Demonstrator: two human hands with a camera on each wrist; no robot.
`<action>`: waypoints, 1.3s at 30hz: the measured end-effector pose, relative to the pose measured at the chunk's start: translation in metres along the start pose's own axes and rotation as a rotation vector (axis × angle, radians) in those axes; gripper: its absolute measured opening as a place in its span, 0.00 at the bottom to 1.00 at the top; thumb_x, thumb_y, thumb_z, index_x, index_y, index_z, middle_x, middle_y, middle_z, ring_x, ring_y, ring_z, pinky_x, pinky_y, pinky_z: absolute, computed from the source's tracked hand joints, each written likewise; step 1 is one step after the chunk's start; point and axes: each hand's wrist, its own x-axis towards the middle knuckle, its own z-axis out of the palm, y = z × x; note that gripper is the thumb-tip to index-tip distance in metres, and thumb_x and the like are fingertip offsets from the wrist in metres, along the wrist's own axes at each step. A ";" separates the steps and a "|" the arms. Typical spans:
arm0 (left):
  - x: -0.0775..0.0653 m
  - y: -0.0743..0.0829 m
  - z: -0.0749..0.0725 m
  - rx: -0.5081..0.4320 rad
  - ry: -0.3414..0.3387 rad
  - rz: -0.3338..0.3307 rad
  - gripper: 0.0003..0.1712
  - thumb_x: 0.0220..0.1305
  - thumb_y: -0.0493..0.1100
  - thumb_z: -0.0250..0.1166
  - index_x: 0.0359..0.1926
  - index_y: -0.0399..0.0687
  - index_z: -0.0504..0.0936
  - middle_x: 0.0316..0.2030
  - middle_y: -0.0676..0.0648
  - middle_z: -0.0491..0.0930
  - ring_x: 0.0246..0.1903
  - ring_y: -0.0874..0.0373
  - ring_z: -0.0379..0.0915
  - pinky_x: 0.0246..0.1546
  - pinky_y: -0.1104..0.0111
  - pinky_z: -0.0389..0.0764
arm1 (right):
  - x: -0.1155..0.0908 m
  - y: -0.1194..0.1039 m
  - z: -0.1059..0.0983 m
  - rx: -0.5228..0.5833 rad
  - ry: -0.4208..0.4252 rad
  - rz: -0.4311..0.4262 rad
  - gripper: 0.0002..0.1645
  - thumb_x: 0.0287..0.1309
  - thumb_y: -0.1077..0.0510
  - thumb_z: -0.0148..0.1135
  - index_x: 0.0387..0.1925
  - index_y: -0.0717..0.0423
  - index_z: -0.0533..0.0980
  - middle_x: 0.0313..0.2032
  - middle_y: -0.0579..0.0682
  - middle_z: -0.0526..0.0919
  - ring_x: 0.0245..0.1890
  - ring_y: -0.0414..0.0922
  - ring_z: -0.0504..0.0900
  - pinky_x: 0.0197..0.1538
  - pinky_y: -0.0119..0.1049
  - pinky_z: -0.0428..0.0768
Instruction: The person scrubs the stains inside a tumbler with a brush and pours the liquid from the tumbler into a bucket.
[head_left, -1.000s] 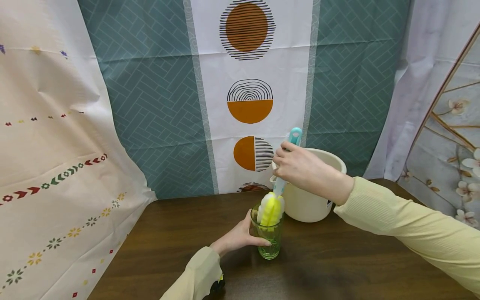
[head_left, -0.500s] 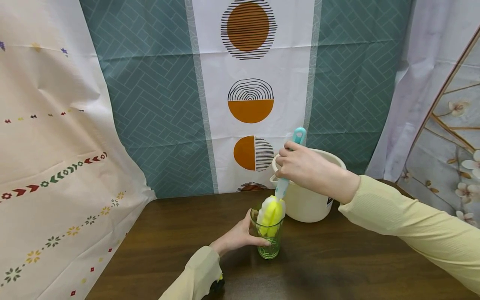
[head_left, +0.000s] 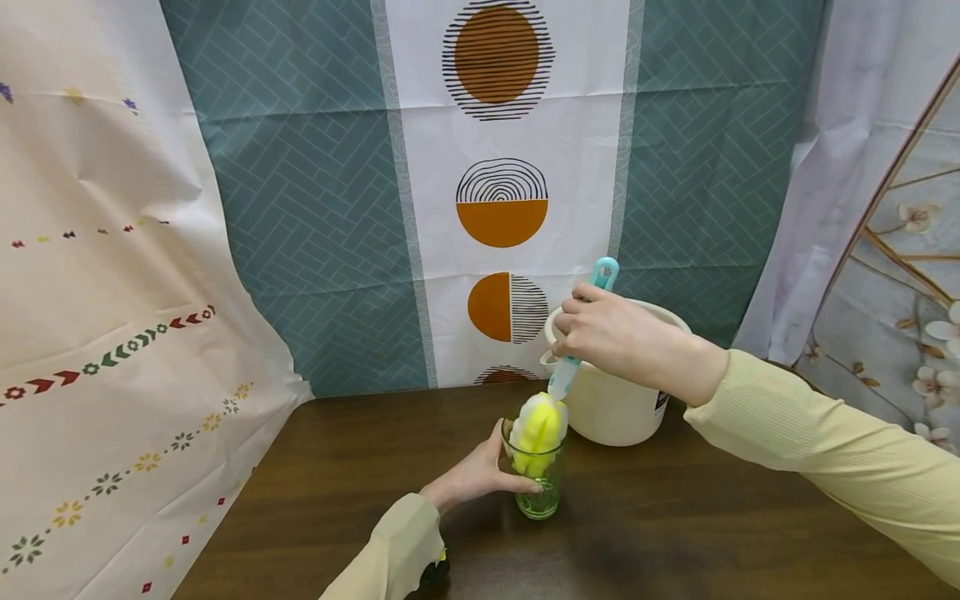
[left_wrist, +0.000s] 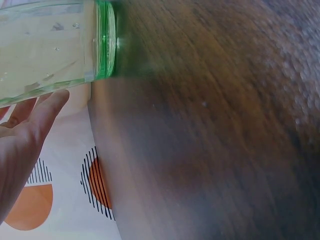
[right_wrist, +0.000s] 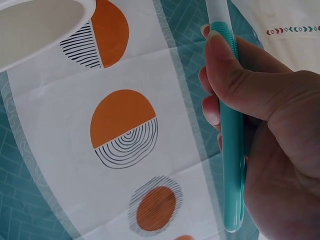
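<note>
In the head view a green drinking glass (head_left: 538, 498) stands upright on the table. My left hand (head_left: 480, 473) grips its side, with the thumb across the front; in the left wrist view the fingers (left_wrist: 50, 107) lie along the glass (left_wrist: 45, 52). A sponge bottle brush with a yellow and white head (head_left: 542, 421) sits partly inside the mouth of the glass, tilted to the right. My right hand (head_left: 611, 335) holds its teal handle (head_left: 604, 272), and in the right wrist view the thumb and fingers wrap around that handle (right_wrist: 232, 150).
A cream bucket (head_left: 611, 408) stands just behind and right of the glass, under my right forearm. The brown wooden table (head_left: 360, 467) meets a patterned cloth backdrop (head_left: 315, 250) at the back. A pale embroidered cloth (head_left: 135, 333) hangs along the left.
The brush head has sunk slightly deeper into the glass, and its handle leans further right. My right hand has shifted a little to the right. The left hand and glass stay put.
</note>
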 end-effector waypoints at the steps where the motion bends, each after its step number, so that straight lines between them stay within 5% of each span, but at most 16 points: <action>1: 0.000 -0.001 0.000 -0.002 0.002 0.003 0.44 0.27 0.52 0.62 0.45 0.59 0.44 0.39 0.57 0.59 0.39 0.65 0.53 0.36 0.63 0.54 | 0.000 0.000 -0.002 -0.007 0.011 -0.003 0.14 0.22 0.63 0.61 0.21 0.45 0.74 0.13 0.44 0.61 0.18 0.41 0.57 0.28 0.32 0.54; 12: -0.012 0.026 -0.002 -0.048 -0.004 0.032 0.43 0.30 0.47 0.62 0.46 0.59 0.43 0.39 0.56 0.58 0.40 0.64 0.53 0.38 0.61 0.51 | 0.002 0.001 -0.011 -0.072 -0.005 0.017 0.10 0.24 0.63 0.60 0.18 0.48 0.73 0.13 0.46 0.64 0.17 0.43 0.59 0.28 0.32 0.54; 39: -0.011 0.026 -0.002 -0.045 0.004 0.057 0.43 0.29 0.48 0.63 0.45 0.59 0.44 0.40 0.56 0.59 0.40 0.64 0.54 0.37 0.64 0.53 | 0.000 0.000 -0.014 -0.137 -0.007 0.069 0.06 0.27 0.63 0.59 0.14 0.51 0.71 0.13 0.48 0.64 0.18 0.44 0.59 0.30 0.34 0.55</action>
